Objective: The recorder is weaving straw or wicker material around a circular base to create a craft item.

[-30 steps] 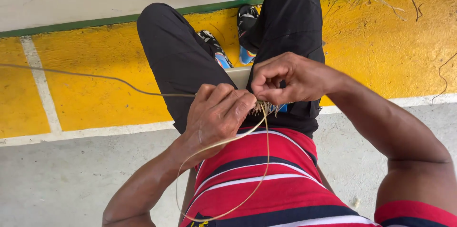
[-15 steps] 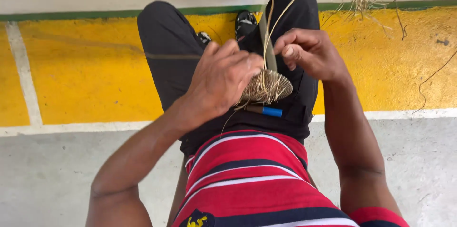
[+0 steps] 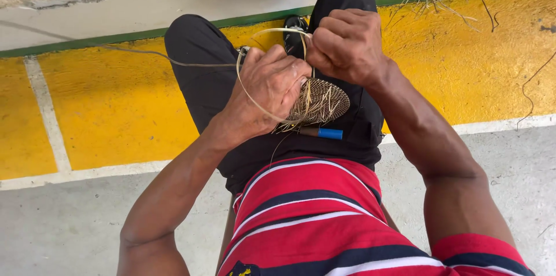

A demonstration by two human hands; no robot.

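Head view: left hand [image 3: 271, 88] grips the woven disc [image 3: 324, 101] on the lap; right hand [image 3: 346, 44], just above it, pinches the looping fibre strand [image 3: 246, 88].

Your lap [image 3: 220, 88], in black trousers, carries the work. On your right thigh, just under your right hand [image 3: 347, 44], lies the round woven disc [image 3: 324, 101], its near edge touching a blue-tipped tool [image 3: 324, 133] that rests crosswise below both hands. Beneath your legs is the floor [image 3: 116, 108]: a yellow painted band with white lines beyond your left hand [image 3: 269, 88], grey concrete nearer you.
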